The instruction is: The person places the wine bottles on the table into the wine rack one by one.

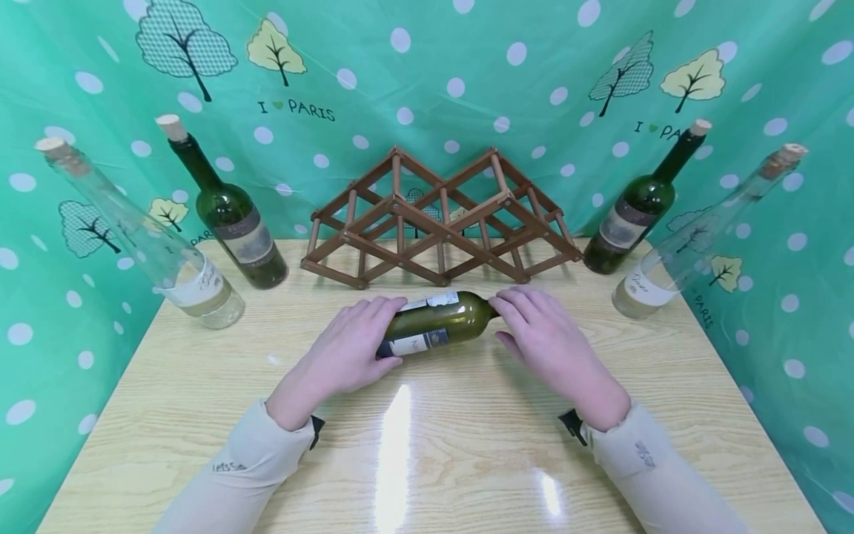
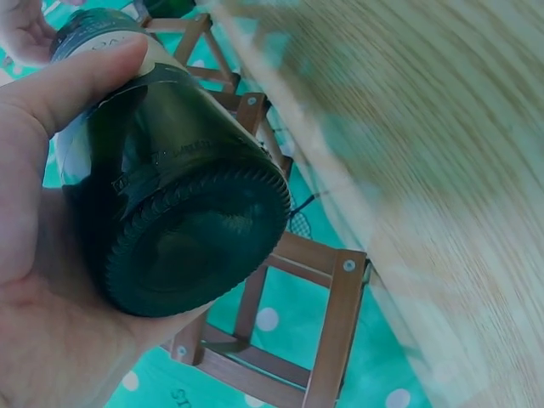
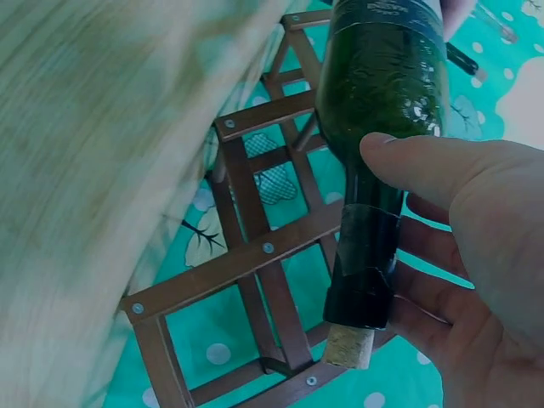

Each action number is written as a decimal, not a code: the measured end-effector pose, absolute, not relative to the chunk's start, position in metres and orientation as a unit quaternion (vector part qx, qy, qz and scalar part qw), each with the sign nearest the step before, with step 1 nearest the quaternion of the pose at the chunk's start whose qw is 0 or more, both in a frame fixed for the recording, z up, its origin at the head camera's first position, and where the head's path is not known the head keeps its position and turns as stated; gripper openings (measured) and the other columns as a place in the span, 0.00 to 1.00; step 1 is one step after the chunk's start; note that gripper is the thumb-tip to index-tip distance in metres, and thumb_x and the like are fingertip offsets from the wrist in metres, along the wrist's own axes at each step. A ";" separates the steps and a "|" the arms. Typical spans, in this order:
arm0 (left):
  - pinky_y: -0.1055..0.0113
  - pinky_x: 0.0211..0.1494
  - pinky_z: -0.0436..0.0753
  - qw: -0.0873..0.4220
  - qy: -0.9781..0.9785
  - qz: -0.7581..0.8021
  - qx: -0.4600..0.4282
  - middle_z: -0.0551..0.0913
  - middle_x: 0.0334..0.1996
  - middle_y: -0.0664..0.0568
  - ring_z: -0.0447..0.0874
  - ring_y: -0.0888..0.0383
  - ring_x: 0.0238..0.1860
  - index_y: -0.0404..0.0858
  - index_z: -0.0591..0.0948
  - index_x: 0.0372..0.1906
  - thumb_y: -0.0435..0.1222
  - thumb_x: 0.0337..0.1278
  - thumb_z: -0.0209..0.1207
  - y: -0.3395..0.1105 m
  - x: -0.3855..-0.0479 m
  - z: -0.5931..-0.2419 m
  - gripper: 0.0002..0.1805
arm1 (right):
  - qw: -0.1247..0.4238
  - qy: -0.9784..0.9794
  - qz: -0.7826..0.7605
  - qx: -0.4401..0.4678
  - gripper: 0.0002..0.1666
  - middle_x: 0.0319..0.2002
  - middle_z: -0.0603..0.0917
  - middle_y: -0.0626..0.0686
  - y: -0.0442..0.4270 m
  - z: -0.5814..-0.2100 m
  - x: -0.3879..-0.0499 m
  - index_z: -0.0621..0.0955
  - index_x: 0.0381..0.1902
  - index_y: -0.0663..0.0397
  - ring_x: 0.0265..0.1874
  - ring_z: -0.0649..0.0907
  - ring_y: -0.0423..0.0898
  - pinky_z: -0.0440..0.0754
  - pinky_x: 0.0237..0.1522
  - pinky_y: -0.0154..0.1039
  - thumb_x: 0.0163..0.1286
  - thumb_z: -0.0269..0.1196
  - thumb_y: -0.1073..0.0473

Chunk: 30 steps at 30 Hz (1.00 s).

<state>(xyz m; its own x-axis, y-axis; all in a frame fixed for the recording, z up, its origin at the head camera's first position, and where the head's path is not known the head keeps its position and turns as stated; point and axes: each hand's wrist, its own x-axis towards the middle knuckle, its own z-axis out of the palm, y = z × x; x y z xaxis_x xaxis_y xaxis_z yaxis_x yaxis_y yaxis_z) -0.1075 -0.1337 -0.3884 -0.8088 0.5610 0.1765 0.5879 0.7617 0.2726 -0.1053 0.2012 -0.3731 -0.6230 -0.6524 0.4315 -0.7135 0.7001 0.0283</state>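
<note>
A green wine bottle point(image 1: 460, 315) lies on its side between both hands, just in front of a folding wooden wine rack point(image 1: 396, 200). My left hand point(image 1: 350, 341) grips the bottle near its base, thumb over the label. The ribbed bottom of the bottle point(image 2: 195, 242) faces the left wrist camera. With my right hand point(image 1: 550, 337) I hold the neck, the thumb on one side and the fingers around the other. A cork point(image 3: 347, 347) sits in the bottle's mouth, visible in the right wrist view. Whether the bottle touches the table cannot be told.
On the left stand a dark green corked bottle point(image 1: 233, 230) and a clear corked bottle point(image 1: 200, 293). Another green bottle point(image 1: 623, 222) and another clear one point(image 1: 643, 289) stand on the right. A green dotted cloth point(image 1: 427, 81) hangs behind the wooden table point(image 1: 467, 445).
</note>
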 end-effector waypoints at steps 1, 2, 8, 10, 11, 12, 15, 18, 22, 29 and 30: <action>0.47 0.55 0.82 0.039 -0.938 -0.159 -0.306 0.80 0.64 0.44 0.81 0.45 0.56 0.39 0.67 0.77 0.46 0.51 0.81 -0.134 -0.107 -0.388 0.51 | 0.209 -0.898 0.069 0.381 0.35 0.61 0.82 0.63 0.201 -0.374 -0.106 0.78 0.66 0.66 0.64 0.79 0.62 0.76 0.69 0.57 0.65 0.79 0.60; 0.47 0.55 0.82 0.035 -0.938 -0.158 -0.307 0.80 0.64 0.44 0.81 0.45 0.56 0.39 0.67 0.77 0.46 0.51 0.81 -0.134 -0.107 -0.388 0.51 | 0.208 -0.898 0.064 0.382 0.35 0.61 0.82 0.63 0.201 -0.376 -0.106 0.78 0.66 0.66 0.64 0.79 0.62 0.76 0.69 0.57 0.65 0.78 0.60; 0.48 0.55 0.82 0.022 -0.937 -0.158 -0.310 0.80 0.64 0.44 0.81 0.46 0.56 0.38 0.68 0.77 0.46 0.51 0.81 -0.134 -0.105 -0.387 0.51 | 0.204 -0.899 0.049 0.385 0.34 0.60 0.82 0.63 0.200 -0.383 -0.109 0.78 0.66 0.67 0.63 0.79 0.62 0.74 0.71 0.56 0.66 0.77 0.63; 0.48 0.55 0.82 0.018 -0.938 -0.157 -0.309 0.80 0.63 0.44 0.81 0.46 0.56 0.38 0.68 0.77 0.47 0.51 0.81 -0.134 -0.105 -0.387 0.51 | 0.205 -0.898 0.046 0.388 0.35 0.60 0.83 0.63 0.199 -0.385 -0.109 0.77 0.66 0.68 0.62 0.80 0.62 0.74 0.71 0.57 0.65 0.77 0.63; 0.48 0.55 0.82 0.015 -0.938 -0.157 -0.309 0.80 0.63 0.44 0.81 0.46 0.56 0.38 0.68 0.77 0.47 0.52 0.81 -0.134 -0.104 -0.387 0.51 | 0.206 -0.897 0.044 0.388 0.35 0.59 0.83 0.63 0.199 -0.386 -0.110 0.77 0.66 0.68 0.62 0.80 0.62 0.74 0.70 0.57 0.65 0.78 0.63; 0.48 0.55 0.82 0.013 -0.938 -0.156 -0.308 0.80 0.63 0.44 0.81 0.46 0.56 0.38 0.68 0.77 0.47 0.52 0.81 -0.134 -0.104 -0.386 0.51 | 0.206 -0.897 0.043 0.389 0.35 0.59 0.83 0.63 0.198 -0.387 -0.110 0.77 0.66 0.68 0.61 0.80 0.62 0.75 0.70 0.57 0.65 0.78 0.63; 0.48 0.56 0.82 0.001 -0.939 -0.155 -0.306 0.80 0.63 0.45 0.81 0.47 0.56 0.38 0.67 0.77 0.48 0.53 0.80 -0.135 -0.103 -0.386 0.50 | 0.207 -0.897 0.039 0.389 0.35 0.58 0.83 0.63 0.197 -0.388 -0.110 0.77 0.66 0.68 0.59 0.81 0.61 0.76 0.69 0.57 0.65 0.78 0.62; 0.48 0.56 0.82 -0.008 -0.939 -0.158 -0.304 0.80 0.63 0.45 0.81 0.49 0.55 0.39 0.68 0.77 0.48 0.53 0.79 -0.135 -0.103 -0.385 0.50 | 0.200 -0.900 0.036 0.386 0.35 0.57 0.84 0.62 0.196 -0.391 -0.109 0.77 0.66 0.68 0.58 0.81 0.61 0.77 0.68 0.57 0.66 0.77 0.62; 0.50 0.54 0.82 -0.016 -0.937 -0.165 -0.307 0.81 0.60 0.47 0.81 0.51 0.52 0.40 0.68 0.76 0.48 0.53 0.79 -0.135 -0.102 -0.384 0.49 | 0.192 -0.904 0.034 0.381 0.33 0.57 0.83 0.62 0.197 -0.394 -0.109 0.76 0.67 0.68 0.58 0.81 0.60 0.77 0.67 0.57 0.70 0.75 0.60; 0.52 0.53 0.81 -0.029 -0.932 -0.175 -0.315 0.82 0.58 0.50 0.80 0.53 0.50 0.41 0.70 0.75 0.47 0.51 0.80 -0.136 -0.101 -0.383 0.48 | 0.179 -0.906 0.033 0.381 0.33 0.57 0.83 0.61 0.196 -0.398 -0.110 0.75 0.68 0.67 0.56 0.81 0.59 0.77 0.67 0.57 0.71 0.73 0.60; 0.52 0.53 0.81 -0.032 -0.932 -0.176 -0.316 0.82 0.58 0.50 0.80 0.53 0.50 0.40 0.70 0.75 0.47 0.51 0.80 -0.136 -0.101 -0.383 0.48 | 0.178 -0.906 0.033 0.382 0.33 0.57 0.83 0.61 0.197 -0.398 -0.110 0.75 0.68 0.67 0.56 0.81 0.59 0.77 0.67 0.57 0.71 0.73 0.60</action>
